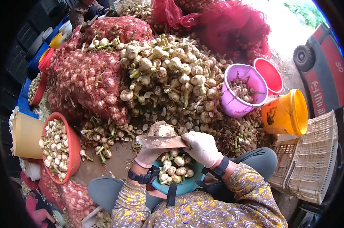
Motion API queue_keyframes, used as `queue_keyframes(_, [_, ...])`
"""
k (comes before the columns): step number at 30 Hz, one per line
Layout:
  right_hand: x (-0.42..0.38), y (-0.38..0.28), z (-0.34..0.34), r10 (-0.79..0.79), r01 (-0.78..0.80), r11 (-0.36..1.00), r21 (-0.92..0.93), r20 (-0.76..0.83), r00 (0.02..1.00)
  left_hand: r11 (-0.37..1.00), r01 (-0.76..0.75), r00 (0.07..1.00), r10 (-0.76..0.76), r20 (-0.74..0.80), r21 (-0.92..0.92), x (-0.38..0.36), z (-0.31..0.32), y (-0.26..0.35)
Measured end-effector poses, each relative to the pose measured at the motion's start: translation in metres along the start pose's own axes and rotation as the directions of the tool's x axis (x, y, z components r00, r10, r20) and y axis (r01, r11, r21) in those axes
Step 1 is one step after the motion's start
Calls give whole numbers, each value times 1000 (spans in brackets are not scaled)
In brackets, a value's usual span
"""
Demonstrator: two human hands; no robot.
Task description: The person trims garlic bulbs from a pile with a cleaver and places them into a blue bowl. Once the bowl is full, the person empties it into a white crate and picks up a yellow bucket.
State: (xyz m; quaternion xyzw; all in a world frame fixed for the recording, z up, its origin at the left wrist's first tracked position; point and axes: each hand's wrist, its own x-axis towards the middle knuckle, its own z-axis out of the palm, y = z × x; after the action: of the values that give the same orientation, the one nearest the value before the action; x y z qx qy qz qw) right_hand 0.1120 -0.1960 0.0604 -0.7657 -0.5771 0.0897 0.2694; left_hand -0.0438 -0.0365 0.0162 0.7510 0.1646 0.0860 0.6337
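Note:
My right hand, in a white glove, is closed round the end of a flat, wide-bladed knife. The blade lies level across the front of a garlic bulb. Behind and under the blade is my left hand, also gloved, with the bulb held in it; most of its fingers are hidden. Below both hands, between my legs, a teal basin holds trimmed garlic bulbs. A big heap of garlic with stems rises just in front.
Red mesh sacks of garlic stand left of the heap. A red-orange tub of bulbs is at left. On the right are a purple bucket, a yellow bucket and plastic crates. Another person sits at the far left.

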Motion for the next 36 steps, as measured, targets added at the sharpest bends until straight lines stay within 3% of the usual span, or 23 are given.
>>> queue_keyframes(1, [1, 0, 0, -14, 14, 1000, 2, 4, 1000, 1000, 4, 1000, -4, 3, 4, -2, 1, -25])
queue_keyframes(2, [2, 1, 0, -10, 10, 1000, 5, 4, 1000, 986, -9, 1000, 6, -18, -169, -4, 6, -70])
queue_keyframes(4, [1, 2, 0, -61, 61, 997, 38, -9, 998, 940, -20, 999, 8, -39, -339, -2, 8, -71])
queue_keyframes(6, [2, 5, 5, -55, 55, 998, 4, -14, 998, 647, 0, 999, -34, -28, -763, -4, 8, -56])
queue_keyframes(7, [1, 7, 8, -51, 51, 998, -30, -22, 998, 646, 3, 999, -36, -26, -763, -8, 7, -44])
queue_keyframes(9, [4, 11, 12, -34, 33, 999, -39, -29, 999, 858, 286, 952, -306, 23, -427, -14, 0, -22])
queue_keyframes(12, [5, 15, 15, -30, 29, 999, -17, -35, 999, 915, 279, 958, -284, 23, -292, -13, -5, -29])
queue_keyframes(13, [3, 15, 16, -33, 34, 999, 15, -35, 999, 925, 99, 987, -138, -81, -367, -12, 3, -28])
queue_keyframes(16, [6, 51, 26, 189, -197, 971, -134, -71, 979, 764, 183, 971, -240, -10, -619, -16, 3, 23])
queue_keyframes(18, [7, 69, 25, 418, -418, 901, -112, -30, 908, 814, 193, 975, -222, 13, -548, -21, -3, 67])
queue_keyframes(19, [8, 63, 26, 332, -345, 935, -78, -142, 932, 803, 158, 979, -203, -14, -574, -21, -5, 57])
queue_keyframes(20, [13, 41, 16, 319, -323, 946, -5, -137, 938, 798, 252, 954, -299, 4, -548, -18, -9, 63])
queue_keyframes(22, [13, 14, 7, 186, -175, 978, 113, -93, 978, 991, 128, 991, -129, 37, 26, -9, -2, 48])
queue_keyframes(23, [12, 13, 6, 91, -86, 975, 206, -16, 996, 981, 20, 999, -28, 40, 195, -14, 5, 56])
queue_keyframes(24, [11, 27, 8, 107, -141, 972, 189, 180, 978, 947, -28, 984, -30, 176, 320, -19, 1, 57])
queue_keyframes(26, [-4, 75, 21, 234, -259, 966, 9, 394, 889, 790, -383, 919, 271, 287, 478, -31, -7, 72])
queue_keyframes(27, [-5, 78, 15, 282, -296, 955, -35, 425, 860, 797, -477, 861, 340, 379, 370, -30, -10, 76])
queue_keyframes(28, [-5, 79, 20, 328, -365, 930, 35, 368, 870, 853, -404, 841, 205, 500, 329, -40, -9, 60])
queue_keyframes(30, [5, 65, 10, 385, -446, 870, 210, 278, 880, 935, -75, 784, -159, 600, 346, -25, -11, 41])
queue_keyframes(31, [9, 61, 7, 422, -485, 822, 298, 254, 871, 903, 56, 799, -296, 523, 426, -10, -14, 10])
queue_keyframes(33, [13, 55, -1, 451, -506, 817, 276, 242, 859, 807, 322, 756, -534, 379, 495, 55, -22, 3])
queue_keyframes(34, [17, 55, -3, 450, -502, 822, 268, 234, 862, 813, 180, 856, -407, 319, 554, 76, -23, -75])
queue_keyframes(36, [19, 55, -2, 454, -503, 812, 296, 222, 863, 738, 111, 892, -370, 261, 666, 129, -10, -132])
